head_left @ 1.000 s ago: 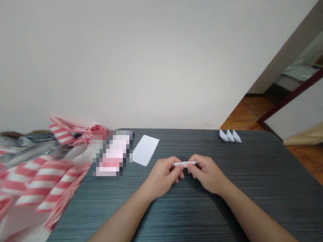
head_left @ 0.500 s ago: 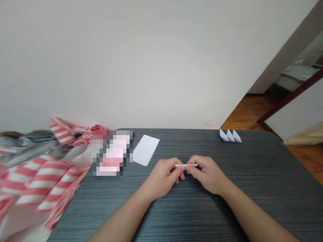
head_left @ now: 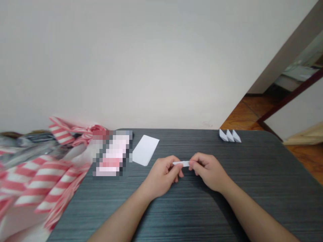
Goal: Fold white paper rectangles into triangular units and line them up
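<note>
Between my two hands is a small folded strip of white paper (head_left: 185, 163), held just above the dark table (head_left: 191, 215). My left hand (head_left: 165, 176) pinches its left end between thumb and fingers. The right end is in the pinch of my right hand (head_left: 209, 171). Left of my hands lies a stack of white paper (head_left: 145, 150), flat on the table. Several small folded white paper pieces (head_left: 230, 135) stand in a row, with pointed tips up, near the far right edge.
A pixelated flat pinkish object (head_left: 114, 153) lies at the table's left edge. Beyond that edge is a heap of red-and-white striped cloth (head_left: 42, 181). A pale wall (head_left: 161, 67) rises behind the table. At the right, wooden floor (head_left: 242, 111) shows through an opening.
My right hand has shifted slightly, its fingers now at the strip's right end. The strip has tilted so more of its white face shows. My left hand has barely moved.
</note>
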Available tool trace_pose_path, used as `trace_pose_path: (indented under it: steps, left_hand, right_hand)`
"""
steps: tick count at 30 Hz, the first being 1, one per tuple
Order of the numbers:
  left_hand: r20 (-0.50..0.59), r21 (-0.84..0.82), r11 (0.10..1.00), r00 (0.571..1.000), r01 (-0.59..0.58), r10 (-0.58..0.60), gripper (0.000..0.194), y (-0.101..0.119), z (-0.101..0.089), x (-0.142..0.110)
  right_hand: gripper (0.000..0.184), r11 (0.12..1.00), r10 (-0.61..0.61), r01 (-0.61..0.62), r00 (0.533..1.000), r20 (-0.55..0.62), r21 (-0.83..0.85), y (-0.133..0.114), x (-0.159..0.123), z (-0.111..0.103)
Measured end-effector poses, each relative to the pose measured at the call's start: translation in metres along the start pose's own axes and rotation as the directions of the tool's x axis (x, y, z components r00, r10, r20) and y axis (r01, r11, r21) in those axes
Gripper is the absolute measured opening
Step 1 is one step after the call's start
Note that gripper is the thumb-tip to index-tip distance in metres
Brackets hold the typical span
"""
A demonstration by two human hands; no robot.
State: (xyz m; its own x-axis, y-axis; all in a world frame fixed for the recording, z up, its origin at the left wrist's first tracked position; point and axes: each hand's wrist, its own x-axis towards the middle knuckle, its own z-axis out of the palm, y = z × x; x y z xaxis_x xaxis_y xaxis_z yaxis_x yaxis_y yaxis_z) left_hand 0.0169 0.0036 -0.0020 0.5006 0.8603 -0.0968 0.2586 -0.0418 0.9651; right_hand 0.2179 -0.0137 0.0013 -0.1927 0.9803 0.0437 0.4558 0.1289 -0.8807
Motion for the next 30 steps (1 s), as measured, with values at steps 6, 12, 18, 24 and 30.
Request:
trace_pose_path:
  steps: [6, 12, 18, 24, 30]
  left_hand:
    - [0.004, -0.001, 1.000, 1.000, 0.016, -0.016, 0.028, 0.001, 0.000, 0.000]
    - [-0.016, -0.007, 1.000, 1.000, 0.007, -0.007, 0.029, -0.002, 0.000, 0.001]
    - [0.003, -0.007, 1.000, 1.000, 0.000, 0.000, 0.028, 0.000, 0.001, 0.000]
    - [0.039, 0.026, 1.000, 0.999, -0.016, 0.015, 0.025, 0.002, 0.000, 0.001]
    - [0.066, 0.063, 0.998, 0.998, -0.017, 0.012, 0.026, 0.001, 0.000, 0.001]
  right_hand:
    - [0.021, 0.999, 0.028, -0.029, 1.000, 0.014, 0.015, -0.001, 0.001, -0.001]
    - [0.009, 0.981, 0.075, -0.082, 0.996, 0.047, 0.174, 0.010, 0.002, 0.004]
    - [0.012, 0.989, 0.044, -0.057, 0.995, 0.095, 0.138, 0.007, 0.000, 0.003]
    - [0.017, 0.999, -0.023, 0.021, 0.997, 0.079, 0.027, -0.002, -0.001, 0.000]
    - [0.018, 0.999, -0.040, 0.041, 0.994, 0.105, -0.002, -0.005, -0.001, -0.001]
